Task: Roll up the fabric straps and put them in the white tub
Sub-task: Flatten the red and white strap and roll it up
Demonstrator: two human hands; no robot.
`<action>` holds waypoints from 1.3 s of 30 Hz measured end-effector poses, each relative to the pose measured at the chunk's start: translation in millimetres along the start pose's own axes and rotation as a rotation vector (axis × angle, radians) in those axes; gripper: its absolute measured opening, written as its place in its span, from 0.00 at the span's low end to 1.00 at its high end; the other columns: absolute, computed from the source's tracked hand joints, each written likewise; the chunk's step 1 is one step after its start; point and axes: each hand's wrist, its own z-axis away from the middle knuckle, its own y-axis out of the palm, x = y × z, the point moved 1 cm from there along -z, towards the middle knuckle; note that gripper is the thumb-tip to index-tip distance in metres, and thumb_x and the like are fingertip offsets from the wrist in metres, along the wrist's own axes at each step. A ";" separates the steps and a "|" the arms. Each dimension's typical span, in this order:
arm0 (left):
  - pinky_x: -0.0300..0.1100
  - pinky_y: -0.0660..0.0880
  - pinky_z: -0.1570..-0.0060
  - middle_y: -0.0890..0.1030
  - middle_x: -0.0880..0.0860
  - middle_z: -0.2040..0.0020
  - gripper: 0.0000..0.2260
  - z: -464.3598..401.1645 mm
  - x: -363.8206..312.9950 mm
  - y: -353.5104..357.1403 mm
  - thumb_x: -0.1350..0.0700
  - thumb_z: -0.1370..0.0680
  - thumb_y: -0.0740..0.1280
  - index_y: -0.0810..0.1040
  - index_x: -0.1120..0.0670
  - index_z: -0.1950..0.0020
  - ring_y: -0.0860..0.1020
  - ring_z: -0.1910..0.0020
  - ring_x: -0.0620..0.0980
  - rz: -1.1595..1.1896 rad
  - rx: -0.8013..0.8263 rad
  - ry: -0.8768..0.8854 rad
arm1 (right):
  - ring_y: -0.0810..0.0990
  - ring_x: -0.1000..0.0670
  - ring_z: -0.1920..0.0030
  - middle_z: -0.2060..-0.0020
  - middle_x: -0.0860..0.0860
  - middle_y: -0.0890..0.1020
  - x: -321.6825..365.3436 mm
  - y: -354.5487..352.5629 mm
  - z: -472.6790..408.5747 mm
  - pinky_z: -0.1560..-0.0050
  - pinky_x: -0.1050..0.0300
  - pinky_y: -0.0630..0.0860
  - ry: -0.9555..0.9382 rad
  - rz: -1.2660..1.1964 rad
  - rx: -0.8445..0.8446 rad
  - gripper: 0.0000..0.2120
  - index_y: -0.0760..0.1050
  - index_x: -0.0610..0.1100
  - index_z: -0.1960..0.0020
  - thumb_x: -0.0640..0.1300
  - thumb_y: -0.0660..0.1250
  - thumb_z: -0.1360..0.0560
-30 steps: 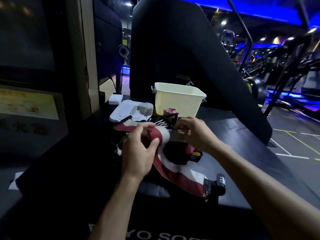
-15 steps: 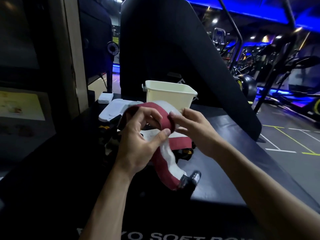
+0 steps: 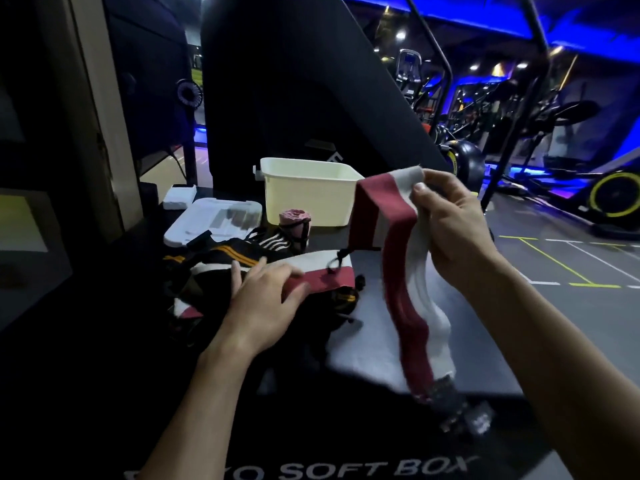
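I'm seeing a dim scene overall; most light is coming from blue strips [image 3: 450, 19] along the ceiling and small white spotlights [image 3: 401, 35] far back. The left side is sinking into near-black. The black box top [image 3: 467, 327] is catching a pale sheen. The strap's hanging end [image 3: 464, 407] is smearing with motion blur. Wide-angle distortion is bending the uprights at the edges, and the dark areas are looking noisy.
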 end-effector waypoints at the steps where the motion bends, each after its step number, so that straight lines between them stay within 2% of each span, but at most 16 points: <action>1: 0.56 0.59 0.23 0.83 0.44 0.39 0.13 -0.6 -8.9 0.2 0.41 0.19 0.64 0.82 0.46 0.42 0.74 0.29 0.50 0.134 -0.055 0.049 | 0.82 0.54 0.61 0.59 0.49 0.85 -0.9 -5.2 -1.6 0.54 0.58 0.80 0.001 0.022 -0.024 0.08 0.79 0.44 0.46 0.34 0.64 0.18; 4: 0.47 0.79 0.40 0.86 0.44 0.48 0.20 5.3 -44.2 8.8 0.35 0.23 0.68 0.83 0.49 0.43 0.83 0.45 0.42 0.621 0.112 0.053 | 0.82 0.54 0.59 0.56 0.48 0.84 -5.0 -16.3 -6.1 0.55 0.59 0.80 0.014 0.034 -0.060 0.08 0.78 0.44 0.43 0.35 0.63 0.18; 8: 0.50 0.80 0.40 0.86 0.48 0.46 0.22 11.8 -65.8 51.1 0.39 0.27 0.74 0.80 0.51 0.39 0.85 0.46 0.44 0.645 0.404 0.030 | 0.83 0.52 0.52 0.46 0.46 0.83 -14.5 -31.3 -16.1 0.47 0.52 0.80 0.046 -0.031 -0.109 0.13 0.75 0.43 0.35 0.33 0.60 0.17; 10: 0.50 0.81 0.43 0.86 0.49 0.46 0.18 9.6 -66.8 68.5 0.46 0.26 0.74 0.80 0.51 0.39 0.85 0.46 0.45 0.605 0.397 0.030 | 0.83 0.50 0.50 0.45 0.45 0.83 -19.3 -38.7 -20.7 0.48 0.49 0.81 0.098 -0.082 -0.130 0.16 0.74 0.42 0.33 0.32 0.59 0.17; 12: 0.44 0.82 0.52 0.86 0.48 0.51 0.13 4.2 -64.4 77.7 0.53 0.25 0.74 0.79 0.49 0.41 0.84 0.52 0.44 0.613 0.337 -0.028 | 0.83 0.54 0.59 0.50 0.48 0.84 -24.2 -47.2 -23.7 0.62 0.57 0.81 0.161 -0.120 -0.156 0.18 0.75 0.43 0.32 0.31 0.58 0.18; 14: 0.37 0.77 0.62 0.85 0.48 0.59 0.12 1.3 -64.5 80.8 0.58 0.23 0.75 0.78 0.48 0.41 0.82 0.61 0.43 0.647 0.317 -0.102 | 0.82 0.56 0.64 0.55 0.51 0.84 -32.7 -60.4 -28.2 0.67 0.60 0.77 0.197 -0.131 -0.190 0.21 0.75 0.45 0.31 0.30 0.58 0.19; 17: 0.41 0.78 0.54 0.85 0.48 0.58 0.16 -2.5 -61.3 88.0 0.56 0.25 0.77 0.75 0.45 0.43 0.83 0.58 0.47 0.538 0.238 -0.136 | 0.73 0.56 0.73 0.68 0.55 0.79 -54.8 -83.7 -32.2 0.68 0.59 0.68 0.309 0.067 -0.259 0.31 0.71 0.49 0.27 0.27 0.57 0.24; 20: 0.42 0.79 0.54 0.85 0.49 0.58 0.16 -6.9 -59.6 93.3 0.55 0.26 0.77 0.74 0.42 0.47 0.82 0.60 0.47 0.458 0.272 -0.110 | 0.72 0.51 0.73 0.59 0.44 0.79 -76.7 -100.4 -25.6 0.67 0.58 0.69 0.457 0.398 -0.231 0.40 0.65 0.51 0.22 0.24 0.59 0.29; 22: 0.40 0.79 0.59 0.82 0.47 0.60 0.14 -11.5 -58.4 93.9 0.55 0.26 0.77 0.77 0.40 0.48 0.79 0.66 0.44 0.410 0.347 -0.062 | 0.74 0.48 0.68 0.47 0.40 0.80 -88.6 -106.8 -21.7 0.66 0.56 0.70 0.521 0.565 -0.146 0.33 0.69 0.48 0.26 0.27 0.60 0.28; 24: 0.35 0.75 0.64 0.79 0.46 0.63 0.12 -17.1 -56.5 93.6 0.54 0.25 0.76 0.81 0.39 0.47 0.76 0.70 0.40 0.367 0.407 -0.028 | 0.76 0.46 0.66 0.44 0.42 0.79 -98.7 -114.0 -25.5 0.64 0.52 0.73 0.541 0.661 -0.123 0.29 0.71 0.47 0.28 0.30 0.62 0.27; 26: 0.38 0.78 0.64 0.81 0.45 0.63 0.11 -22.9 -54.0 95.3 0.53 0.25 0.76 0.83 0.38 0.47 0.79 0.68 0.40 0.345 0.436 -0.019 | 0.76 0.49 0.68 0.47 0.46 0.80 -104.6 -117.7 -34.3 0.65 0.53 0.75 0.520 0.688 -0.102 0.28 0.72 0.46 0.29 0.29 0.63 0.28; 29: 0.51 0.83 0.67 0.84 0.46 0.58 0.07 -27.4 -52.1 98.3 0.51 0.25 0.75 0.84 0.40 0.49 0.85 0.64 0.52 0.400 0.475 -0.047 | 0.76 0.51 0.71 0.60 0.48 0.79 -108.9 -115.8 -54.7 0.66 0.54 0.74 0.454 0.722 0.001 0.27 0.76 0.41 0.32 0.26 0.62 0.29; 31: 0.48 0.83 0.69 0.85 0.46 0.56 0.06 -29.9 -50.8 98.6 0.52 0.24 0.76 0.86 0.41 0.49 0.85 0.63 0.53 0.393 0.473 -0.046 | 0.77 0.51 0.66 0.61 0.51 0.80 -109.6 -109.4 -74.5 0.63 0.53 0.74 0.362 0.688 0.030 0.25 0.78 0.43 0.33 0.28 0.62 0.26; 34: 0.35 0.78 0.63 0.84 0.42 0.56 0.07 -34.8 -48.7 98.1 0.50 0.24 0.76 0.86 0.41 0.47 0.82 0.63 0.41 0.334 0.478 -0.007 | 0.75 0.53 0.58 0.50 0.54 0.81 -105.2 -94.7 -103.2 0.60 0.56 0.73 0.216 0.518 0.046 0.17 0.76 0.51 0.33 0.38 0.61 0.17; 36: 0.29 0.74 0.63 0.84 0.42 0.56 0.07 -36.4 -50.8 96.2 0.49 0.24 0.76 0.86 0.42 0.46 0.80 0.63 0.37 0.310 0.487 0.000 | 0.77 0.55 0.57 0.48 0.56 0.79 -106.1 -87.9 -114.0 0.60 0.57 0.75 0.180 0.459 0.071 0.19 0.73 0.54 0.32 0.36 0.61 0.18; 39: 0.34 0.78 0.67 0.84 0.44 0.55 0.07 -38.1 -54.4 95.1 0.52 0.23 0.75 0.86 0.45 0.45 0.83 0.67 0.43 0.356 0.517 -0.020 | 0.79 0.53 0.61 0.50 0.50 0.82 -123.7 -88.8 -115.3 0.62 0.57 0.75 0.242 0.771 0.084 0.16 0.77 0.44 0.38 0.31 0.62 0.22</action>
